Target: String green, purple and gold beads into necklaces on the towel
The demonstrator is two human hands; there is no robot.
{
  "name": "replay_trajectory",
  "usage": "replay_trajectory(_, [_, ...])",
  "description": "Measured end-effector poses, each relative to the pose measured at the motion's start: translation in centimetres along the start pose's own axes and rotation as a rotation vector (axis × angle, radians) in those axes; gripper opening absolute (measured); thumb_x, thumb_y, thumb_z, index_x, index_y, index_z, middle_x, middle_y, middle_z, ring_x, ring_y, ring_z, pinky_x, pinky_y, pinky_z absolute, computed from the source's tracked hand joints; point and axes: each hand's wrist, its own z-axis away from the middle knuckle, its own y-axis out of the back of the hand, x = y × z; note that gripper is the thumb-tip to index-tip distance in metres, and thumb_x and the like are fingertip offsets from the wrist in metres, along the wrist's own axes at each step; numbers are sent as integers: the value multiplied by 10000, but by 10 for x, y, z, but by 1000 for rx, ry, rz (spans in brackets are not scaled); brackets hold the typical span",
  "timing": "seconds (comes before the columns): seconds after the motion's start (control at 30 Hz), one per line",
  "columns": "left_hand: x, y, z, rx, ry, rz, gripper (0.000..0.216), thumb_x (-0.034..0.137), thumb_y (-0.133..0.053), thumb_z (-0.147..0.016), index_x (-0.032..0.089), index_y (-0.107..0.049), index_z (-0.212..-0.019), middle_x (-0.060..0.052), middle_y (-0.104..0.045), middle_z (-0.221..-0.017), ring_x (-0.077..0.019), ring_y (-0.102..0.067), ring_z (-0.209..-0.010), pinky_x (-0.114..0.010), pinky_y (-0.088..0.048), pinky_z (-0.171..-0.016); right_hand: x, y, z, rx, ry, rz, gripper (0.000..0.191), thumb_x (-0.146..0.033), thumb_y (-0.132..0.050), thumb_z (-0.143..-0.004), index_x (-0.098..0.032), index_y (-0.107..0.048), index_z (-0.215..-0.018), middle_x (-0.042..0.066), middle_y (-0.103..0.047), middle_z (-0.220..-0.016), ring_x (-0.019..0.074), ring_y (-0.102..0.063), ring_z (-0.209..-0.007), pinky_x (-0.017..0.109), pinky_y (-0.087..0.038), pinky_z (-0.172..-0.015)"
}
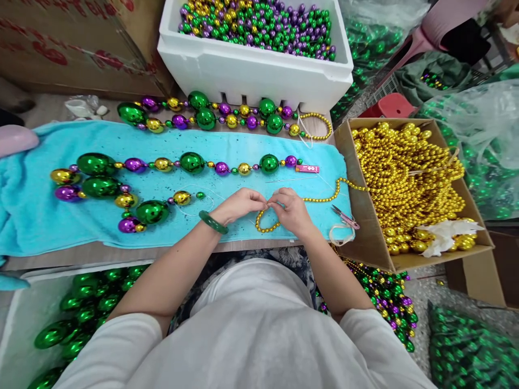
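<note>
My left hand [248,204] and my right hand [290,210] meet above the blue towel [227,216], fingertips pinched close together on a gold bead string [266,229]. That string loops below the fingers, and a gold length runs right to the cardboard box. What exactly sits between the fingertips is too small to see. Left of my hands lies a strand of large green, purple and gold beads [192,163], bent round at its left end. Thin white thread trails from its lower end. Beyond my hands is a small pink packet [307,169]. Thread snips [344,217] lie to the right.
A white foam box [255,70] of mixed beads stands behind the towel, with a finished-looking bead necklace [206,119] before it. At right is a cardboard box [441,263] of gold beads [409,183]. A bin [24,324] of green beads sits lower left.
</note>
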Motion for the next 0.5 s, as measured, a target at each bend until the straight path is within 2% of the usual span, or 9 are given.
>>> replay_trajectory(0.13, [2, -3, 1, 80, -57, 47, 158, 303, -668, -598, 152, -670, -646, 26, -596, -604, -110, -482, -607, -260, -343, -624, -1, -3, 2, 48, -49, -125, 133, -146, -556, -864, -201, -669, -819, 55, -638, -873, 200, -599, -880, 348, -480, -796])
replay_trajectory(0.27, [5, -5, 4, 91, -87, 103, 183, 318, -692, -609, 154, -691, -689, 12, -625, -661, -117, -507, -651, -265, -373, -665, 3, -6, 5, 76, -127, -307, 86, -207, -581, -859, -207, -666, -849, 45, -659, -900, 184, -619, -884, 326, -485, -767])
replay_trajectory(0.5, [-1, -10, 5, 179, -99, 50, 224, 361, -702, -641, 154, -704, -727, -8, -667, -707, -142, -558, -695, -280, -419, -709, 2, -11, 6, 123, -219, -259, 86, -211, -580, -813, -206, -596, -729, 33, -622, -783, 173, -582, -755, 318, -464, -691])
